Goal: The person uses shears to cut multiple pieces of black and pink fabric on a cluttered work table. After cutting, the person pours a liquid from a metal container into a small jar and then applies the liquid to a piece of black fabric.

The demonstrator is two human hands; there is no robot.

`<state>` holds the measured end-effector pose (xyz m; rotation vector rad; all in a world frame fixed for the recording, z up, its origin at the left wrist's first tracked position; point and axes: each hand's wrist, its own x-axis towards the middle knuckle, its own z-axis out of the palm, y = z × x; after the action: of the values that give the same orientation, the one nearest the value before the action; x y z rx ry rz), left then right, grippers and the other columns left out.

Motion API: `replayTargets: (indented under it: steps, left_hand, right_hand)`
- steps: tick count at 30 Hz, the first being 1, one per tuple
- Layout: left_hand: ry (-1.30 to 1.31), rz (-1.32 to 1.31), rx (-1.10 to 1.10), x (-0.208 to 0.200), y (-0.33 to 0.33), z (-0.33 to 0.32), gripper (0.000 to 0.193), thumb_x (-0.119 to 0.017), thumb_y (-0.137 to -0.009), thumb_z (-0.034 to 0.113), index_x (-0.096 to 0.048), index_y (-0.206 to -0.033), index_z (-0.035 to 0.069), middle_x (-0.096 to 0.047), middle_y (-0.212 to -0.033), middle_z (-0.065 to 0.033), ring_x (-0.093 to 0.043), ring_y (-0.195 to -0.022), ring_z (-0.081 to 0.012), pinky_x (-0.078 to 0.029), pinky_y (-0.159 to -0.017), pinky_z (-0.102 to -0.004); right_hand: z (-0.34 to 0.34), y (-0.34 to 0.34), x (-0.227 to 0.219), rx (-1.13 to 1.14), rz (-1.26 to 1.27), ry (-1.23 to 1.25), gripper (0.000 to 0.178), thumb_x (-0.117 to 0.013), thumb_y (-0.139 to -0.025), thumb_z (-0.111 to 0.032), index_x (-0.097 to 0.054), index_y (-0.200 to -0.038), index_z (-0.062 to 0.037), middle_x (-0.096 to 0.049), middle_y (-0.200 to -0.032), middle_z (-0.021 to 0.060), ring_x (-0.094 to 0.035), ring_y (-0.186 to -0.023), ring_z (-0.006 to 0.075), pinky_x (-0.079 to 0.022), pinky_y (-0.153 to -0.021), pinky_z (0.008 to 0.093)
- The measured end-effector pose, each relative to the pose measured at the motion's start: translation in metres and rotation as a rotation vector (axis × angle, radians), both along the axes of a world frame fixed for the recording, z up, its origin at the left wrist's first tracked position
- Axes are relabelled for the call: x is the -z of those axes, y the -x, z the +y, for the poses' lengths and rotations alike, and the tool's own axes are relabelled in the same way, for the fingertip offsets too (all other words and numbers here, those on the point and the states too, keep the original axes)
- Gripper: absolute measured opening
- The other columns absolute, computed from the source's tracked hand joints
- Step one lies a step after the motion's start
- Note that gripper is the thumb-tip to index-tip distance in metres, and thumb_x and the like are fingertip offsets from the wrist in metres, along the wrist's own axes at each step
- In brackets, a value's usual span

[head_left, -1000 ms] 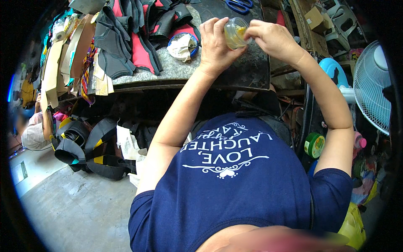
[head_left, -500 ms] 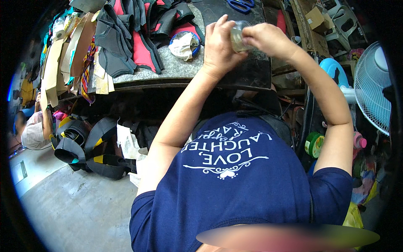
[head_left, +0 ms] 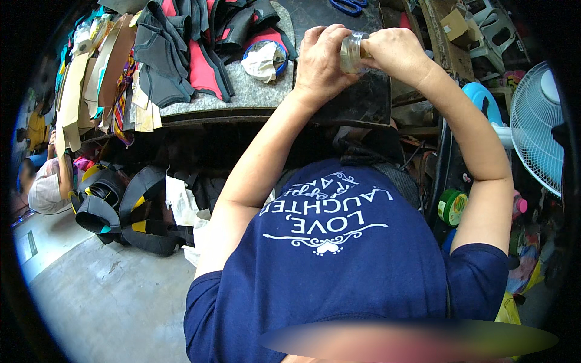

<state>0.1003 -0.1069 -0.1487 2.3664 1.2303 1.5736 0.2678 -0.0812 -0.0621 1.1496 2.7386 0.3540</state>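
A clear jar point(head_left: 351, 53) is tipped sideways above the dark right part of the workbench. Wrapped round its left side is my left hand point(head_left: 325, 63), fingers closed on it. At the jar's other end my right hand point(head_left: 396, 54) is closed, its fingers at or just inside the opening; what they pinch is hidden. Left of my hands, a blue-rimmed bowl point(head_left: 280, 68) with a crumpled white cloth point(head_left: 261, 63) in it sits on the bench's grey speckled top point(head_left: 236, 97). Blue-handled scissors point(head_left: 348, 6) lie beyond my hands.
Black and red cut fabric pieces point(head_left: 203, 66) pile at the bench's left, beside hanging card patterns point(head_left: 75, 103). A fan point(head_left: 535, 127) stands at the right, near a green-lidded tub point(head_left: 452, 207). Black rolled strips point(head_left: 121, 209) lie on the floor. Another person point(head_left: 48, 187) is at far left.
My right hand, blurred before, now shows sharply and has shifted slightly right at the jar's opening. The jar has moved slightly to the right, still in my left hand.
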Motion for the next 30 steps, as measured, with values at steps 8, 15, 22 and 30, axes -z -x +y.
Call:
replayTargets:
  steps: [8,15,22,30]
  left_hand:
    - [-0.018,0.089,-0.037,-0.001,0.001,-0.002,0.099,-0.088,-0.044,0.016,-0.046,-0.133,0.006,-0.057,-0.117,-0.0141,-0.051,-0.109,-0.0353,-0.042,-0.097,-0.0437]
    - [0.048,-0.023,-0.062,0.004,0.006,0.01,0.092,-0.091,-0.051,0.028,-0.047,-0.128,0.003,-0.056,-0.119,-0.0154,-0.051,-0.111,-0.0355,-0.04,-0.099,-0.0427]
    - [0.155,-0.106,-0.06,0.009,0.004,0.01,0.098,-0.091,-0.054,0.031,-0.041,-0.132,0.001,-0.051,-0.121,-0.0195,-0.048,-0.115,-0.0377,-0.04,-0.1,-0.0444]
    - [0.317,-0.148,-0.023,0.009,0.008,0.01,0.103,-0.075,-0.058,0.014,-0.023,-0.145,-0.003,-0.039,-0.13,-0.0259,-0.041,-0.122,-0.0404,-0.036,-0.106,-0.0466]
  right_hand:
    - [-0.001,0.002,0.019,0.034,0.243,0.23,0.016,-0.061,-0.083,-0.013,-0.069,-0.091,-0.0019,-0.07,-0.092,0.0197,-0.069,-0.088,0.0325,-0.055,-0.077,0.0404]
    - [0.027,-0.025,-0.006,0.402,1.314,1.014,0.021,-0.059,-0.098,-0.031,-0.067,-0.107,-0.0147,-0.049,-0.07,-0.0123,-0.039,-0.055,-0.0031,-0.026,-0.047,0.0114]
    - [0.02,-0.017,-0.046,0.327,1.692,0.874,0.014,-0.057,-0.099,-0.019,-0.065,-0.093,-0.0087,-0.066,-0.077,-0.0007,-0.049,-0.054,0.0022,-0.036,-0.047,0.0149]
    - [0.019,-0.035,-0.108,-0.02,1.58,0.63,0.028,-0.057,-0.098,-0.03,-0.068,-0.105,-0.0052,-0.066,-0.083,0.0003,-0.057,-0.065,0.0039,-0.045,-0.055,0.0155]
